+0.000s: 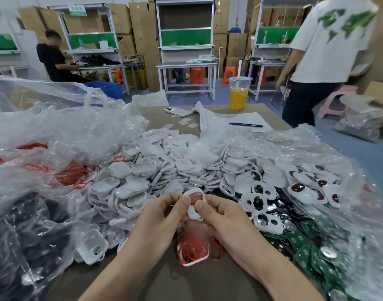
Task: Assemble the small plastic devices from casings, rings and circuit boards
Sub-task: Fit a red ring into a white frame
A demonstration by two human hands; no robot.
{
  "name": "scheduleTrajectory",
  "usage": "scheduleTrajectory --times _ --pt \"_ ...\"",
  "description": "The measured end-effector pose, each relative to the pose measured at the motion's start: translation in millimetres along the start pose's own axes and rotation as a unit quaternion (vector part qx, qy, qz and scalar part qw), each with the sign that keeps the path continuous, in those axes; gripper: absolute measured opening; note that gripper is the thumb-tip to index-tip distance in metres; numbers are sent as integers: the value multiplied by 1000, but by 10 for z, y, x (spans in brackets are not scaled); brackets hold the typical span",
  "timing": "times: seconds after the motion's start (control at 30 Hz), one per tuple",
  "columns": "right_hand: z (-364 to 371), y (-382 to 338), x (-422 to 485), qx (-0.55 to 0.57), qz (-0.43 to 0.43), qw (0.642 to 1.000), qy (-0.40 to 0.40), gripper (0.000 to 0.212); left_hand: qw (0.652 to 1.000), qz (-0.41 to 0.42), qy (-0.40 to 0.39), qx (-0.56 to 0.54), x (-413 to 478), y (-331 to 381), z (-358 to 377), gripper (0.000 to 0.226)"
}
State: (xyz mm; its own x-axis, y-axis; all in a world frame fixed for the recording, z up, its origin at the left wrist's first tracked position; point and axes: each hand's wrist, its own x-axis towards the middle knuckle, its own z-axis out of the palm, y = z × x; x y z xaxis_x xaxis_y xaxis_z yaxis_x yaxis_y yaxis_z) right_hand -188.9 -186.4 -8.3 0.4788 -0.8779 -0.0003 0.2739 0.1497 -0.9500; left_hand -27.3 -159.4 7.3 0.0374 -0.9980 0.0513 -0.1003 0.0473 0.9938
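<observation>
Both hands meet at the table's middle and pinch one small white casing (194, 203) with a red ring seated in its upper opening. My left hand (162, 222) grips its left edge with the thumb on top. My right hand (223, 218) presses its thumb onto the casing's lower part. Below the hands lies a white casing holding a tangle of red rings (192, 250). A big heap of white casings (156, 170) fills the table behind. Casings with dark windows (262, 205) lie to the right, and green circuit boards (305, 242) lie at the lower right.
Clear plastic bags (45, 131) bulge at the left, holding red rings (67, 174) and dark parts (34, 231). Bubble wrap (316, 148) covers the right. At the far edge are a phone (178, 111), a pen (246, 124) on paper and an orange drink cup (238, 94). A person (323, 53) walks by.
</observation>
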Motion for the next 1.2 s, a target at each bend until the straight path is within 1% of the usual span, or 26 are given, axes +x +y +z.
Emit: scheduleTrajectory --times 0.1,0.23,0.33,0.57,0.7,0.87,1.07,1.2 --pt "-12 36 15 -8 0 1000 2 27 1000 -5 4 -1 -4 -3 -5 29" --pt "-29 79 32 -13 -4 1000 3 25 1000 -2 3 10 -6 1 -10 34" --pt "-51 92 37 -28 -2 1000 3 24 1000 0 -1 12 -6 -11 -2 33" --pt "-14 20 -2 -25 6 1000 1 20 1000 6 -5 21 -5 -5 -7 35" --pt "6 2 -15 -23 11 1000 14 20 1000 8 -6 26 -13 1 -8 37" --pt "12 10 -14 -27 -2 999 18 25 1000 10 2 28 -22 9 -7 36" --pt "57 -45 -50 -14 1 1000 25 22 999 8 10 32 -23 17 4 38" --pt "72 -60 -56 -23 -1 999 26 23 999 0 18 37 -19 6 1 27"
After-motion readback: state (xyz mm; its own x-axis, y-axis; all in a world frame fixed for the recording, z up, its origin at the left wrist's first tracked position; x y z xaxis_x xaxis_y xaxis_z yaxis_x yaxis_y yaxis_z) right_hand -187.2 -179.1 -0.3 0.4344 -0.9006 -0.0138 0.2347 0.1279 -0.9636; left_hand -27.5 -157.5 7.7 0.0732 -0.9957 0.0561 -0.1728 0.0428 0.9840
